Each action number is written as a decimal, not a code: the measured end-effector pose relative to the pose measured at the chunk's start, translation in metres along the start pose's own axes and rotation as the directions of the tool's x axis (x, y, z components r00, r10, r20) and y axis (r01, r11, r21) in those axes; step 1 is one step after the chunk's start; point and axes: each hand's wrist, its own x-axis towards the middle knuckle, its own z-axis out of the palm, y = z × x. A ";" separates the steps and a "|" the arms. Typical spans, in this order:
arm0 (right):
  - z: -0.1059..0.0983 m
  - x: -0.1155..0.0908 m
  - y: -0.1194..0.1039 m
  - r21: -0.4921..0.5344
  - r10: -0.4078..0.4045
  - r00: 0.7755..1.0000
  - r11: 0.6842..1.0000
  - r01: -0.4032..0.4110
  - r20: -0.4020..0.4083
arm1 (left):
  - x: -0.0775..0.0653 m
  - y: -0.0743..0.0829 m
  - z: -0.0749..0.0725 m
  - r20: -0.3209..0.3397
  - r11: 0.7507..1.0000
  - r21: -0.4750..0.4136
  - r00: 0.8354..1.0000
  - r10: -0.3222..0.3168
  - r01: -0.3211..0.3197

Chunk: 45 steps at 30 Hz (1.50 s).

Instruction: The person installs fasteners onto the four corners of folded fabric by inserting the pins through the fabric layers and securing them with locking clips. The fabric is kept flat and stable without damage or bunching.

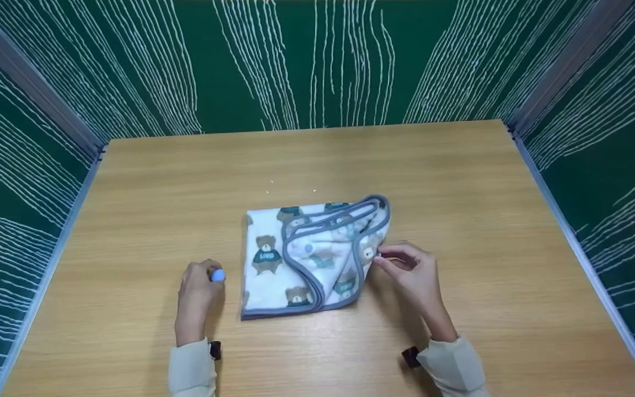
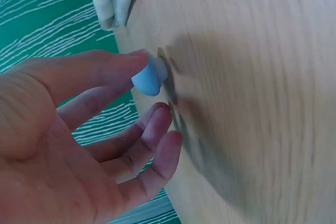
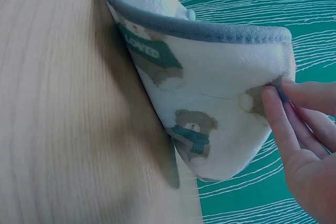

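A white fleece blanket (image 1: 267, 284) with teddy bear prints and grey-blue edging lies folded on the table, its right part folded over in loose layers. My right hand (image 1: 414, 270) pinches the right edge of this blanket (image 3: 210, 77) between thumb and fingers; in the right wrist view that side stands raised off the wood. Left of the blanket, my left hand (image 1: 197, 289) pinches a small blue knob-like piece (image 2: 148, 77) with a paler base, close over the table. Its other fingers curve loosely below. A small round pale-blue spot (image 1: 309, 248) shows on the folded-over layer.
The wooden table (image 1: 146, 193) is bordered by green walls (image 1: 428, 60) with white wavy lines and grey corner posts. Several tiny white specks (image 1: 314, 191) lie beyond the blanket. Dark wrist devices (image 1: 410, 357) sit at both sleeve cuffs.
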 end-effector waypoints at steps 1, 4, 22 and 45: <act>0.000 0.000 0.000 0.000 0.000 1.000 1.000 0.000 0.002 | 0.000 0.000 0.001 0.002 1.000 -0.002 1.000 -0.005 0.005; -0.001 0.001 0.004 0.003 0.003 1.000 1.000 -0.003 0.000 | 0.001 0.001 0.003 -0.002 1.000 0.000 1.000 -0.009 0.009; -0.002 -0.001 0.001 0.003 -0.011 1.000 1.000 0.011 0.000 | -0.007 0.015 0.009 -0.151 0.978 -0.138 0.979 0.135 -0.156; -0.006 -0.003 -0.003 0.005 0.016 1.000 1.000 -0.016 -0.004 | -0.022 0.091 0.061 -0.149 0.787 -0.347 0.858 0.491 -0.511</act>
